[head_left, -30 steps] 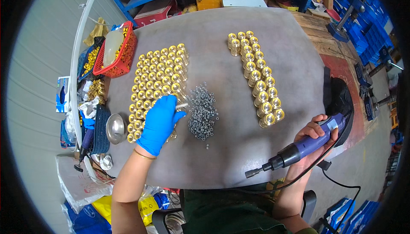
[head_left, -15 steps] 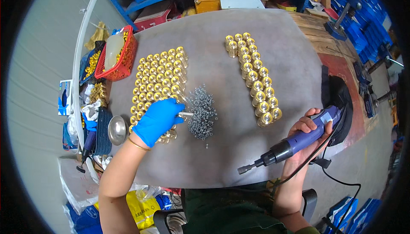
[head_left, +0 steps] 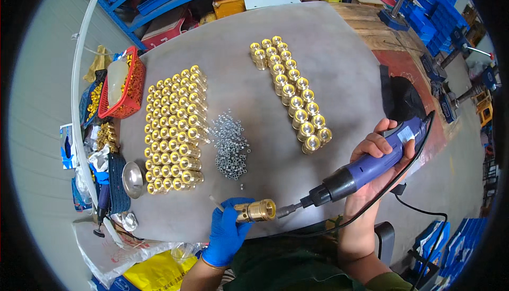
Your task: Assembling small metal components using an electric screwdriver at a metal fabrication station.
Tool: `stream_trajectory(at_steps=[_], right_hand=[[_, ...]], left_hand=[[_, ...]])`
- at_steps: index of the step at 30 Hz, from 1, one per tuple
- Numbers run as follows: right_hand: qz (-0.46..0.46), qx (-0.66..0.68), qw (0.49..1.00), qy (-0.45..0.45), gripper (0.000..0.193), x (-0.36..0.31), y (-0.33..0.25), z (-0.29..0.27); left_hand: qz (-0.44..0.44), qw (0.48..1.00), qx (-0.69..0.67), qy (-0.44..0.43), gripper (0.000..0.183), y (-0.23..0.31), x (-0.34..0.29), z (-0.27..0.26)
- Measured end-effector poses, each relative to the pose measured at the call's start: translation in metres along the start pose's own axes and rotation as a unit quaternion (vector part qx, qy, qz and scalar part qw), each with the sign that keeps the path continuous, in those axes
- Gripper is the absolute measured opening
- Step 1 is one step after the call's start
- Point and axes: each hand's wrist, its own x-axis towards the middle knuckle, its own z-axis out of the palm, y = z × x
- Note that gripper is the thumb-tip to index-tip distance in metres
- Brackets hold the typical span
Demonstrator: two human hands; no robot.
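Observation:
My left hand (head_left: 227, 232), in a blue glove, is closed around a brass fitting (head_left: 254, 211) close to the table's near edge. Its round open end faces right. A thin pale rod (head_left: 214, 202) sticks out of the same hand. My bare right hand (head_left: 379, 158) grips a purple electric screwdriver (head_left: 366, 174) with a black nose. The socket bit (head_left: 287, 210) points left, just short of the fitting's open end; a small gap seems to lie between them. A heap of small metal nuts (head_left: 230, 150) lies beyond my left hand.
A block of upright brass fittings (head_left: 172, 126) stands on the left of the table (head_left: 233, 47). A narrower group of fittings (head_left: 294, 92) stands right of centre. At the left edge are a red basket (head_left: 135, 97) and a steel bowl (head_left: 133, 179). The screwdriver's black cable (head_left: 366, 212) hangs beneath my right wrist.
My left hand has come from beside the nuts and the fittings block back toward me, now with a brass fitting turned to the bit. The screwdriver has shifted slightly left.

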Motion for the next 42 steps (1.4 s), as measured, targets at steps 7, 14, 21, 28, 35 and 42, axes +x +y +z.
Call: stream_trajectory(at_steps=[7, 14, 21, 28, 35, 42], right_hand=[[-0.052, -0.08, 0.995, 0.006, 0.039, -0.005, 0.004, 0.006], [-0.062, -0.122, 0.991, 0.001, 0.034, -0.003, 0.004, 0.007], [-0.097, -0.131, 0.986, 0.029, 0.034, 0.004, 0.007, 0.001], [-0.108, -0.155, 0.981, 0.046, 0.032, 0.013, 0.006, -0.006], [-0.154, -0.135, 0.978, 0.026, 0.04, 0.028, -0.013, -0.01], [-0.167, -0.147, 0.973, -0.055, 0.044, 0.023, -0.039, -0.013]], left_hand=[[-0.067, 0.994, -0.086, -0.03, 0.024, 0.009, 0.004, 0.003], [-0.048, 0.997, -0.063, -0.008, 0.024, 0.012, 0.012, 0.01], [-0.076, 0.991, -0.113, 0.003, 0.027, 0.007, 0.024, 0.017], [-0.232, 0.854, -0.462, 0.048, 0.026, 0.012, 0.04, 0.024], [-0.133, 0.944, -0.3, 0.032, 0.023, 0.006, 0.09, 0.011], [0.085, 0.99, -0.07, 0.092, 0.084, -0.009, 0.258, 0.024]])
